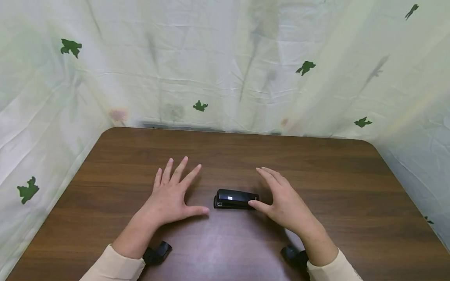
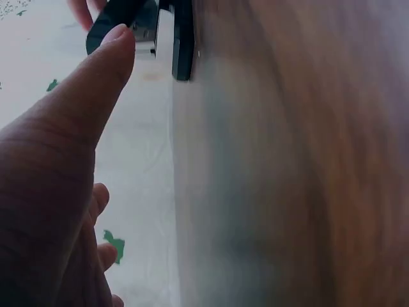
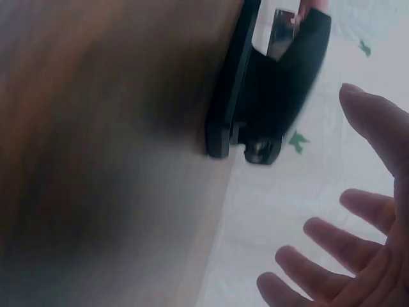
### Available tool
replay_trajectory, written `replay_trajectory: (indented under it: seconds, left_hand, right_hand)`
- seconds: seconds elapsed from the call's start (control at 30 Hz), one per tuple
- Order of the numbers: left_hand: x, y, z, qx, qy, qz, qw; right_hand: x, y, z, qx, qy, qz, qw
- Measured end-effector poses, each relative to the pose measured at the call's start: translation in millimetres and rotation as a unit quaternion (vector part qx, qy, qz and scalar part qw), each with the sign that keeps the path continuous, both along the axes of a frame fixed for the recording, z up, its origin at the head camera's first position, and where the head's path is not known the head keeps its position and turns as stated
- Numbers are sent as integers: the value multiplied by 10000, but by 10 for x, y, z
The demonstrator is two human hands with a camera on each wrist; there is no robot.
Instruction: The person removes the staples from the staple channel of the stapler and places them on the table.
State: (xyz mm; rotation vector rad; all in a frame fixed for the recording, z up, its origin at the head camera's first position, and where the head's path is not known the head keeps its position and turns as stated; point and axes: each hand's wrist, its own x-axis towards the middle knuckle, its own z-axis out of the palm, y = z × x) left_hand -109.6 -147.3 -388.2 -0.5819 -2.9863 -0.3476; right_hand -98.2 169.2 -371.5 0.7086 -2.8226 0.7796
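A black stapler [image 1: 233, 198] lies on its base on the brown table, its long side running left to right. To its left my left hand [image 1: 170, 198] is spread, fingers straight and thumb pointing at the stapler's near end. My right hand [image 1: 284, 199] stands at the other end, its thumb overlapping the stapler in the head view. In the right wrist view the stapler [image 3: 275, 83] shows its hinge end, apart from the right thumb [image 3: 370, 118]. The left wrist view has the stapler's [image 2: 184, 45] front end close past the left thumb. Neither hand holds anything.
The wood-grain table [image 1: 316, 168] has rounded far corners. A pale curtain [image 1: 225, 70] with green leaf shapes hangs behind it and along both sides. Black wrist cameras [image 1: 157, 253] sit below the cream sleeves [image 1: 114, 265], close above the tabletop.
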Motion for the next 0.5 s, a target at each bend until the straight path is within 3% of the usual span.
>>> replay_trajectory:
  seconds: [0.37, 0.5]
  left_hand:
    - [30, 150, -47, 704, -125, -403, 9966]
    - [50, 176, -55, 1009, -313, -536, 9930]
  right_hand:
    - [63, -138, -16, -111, -125, 368, 9992]
    - [73, -174, -22, -167, -223, 434, 9987]
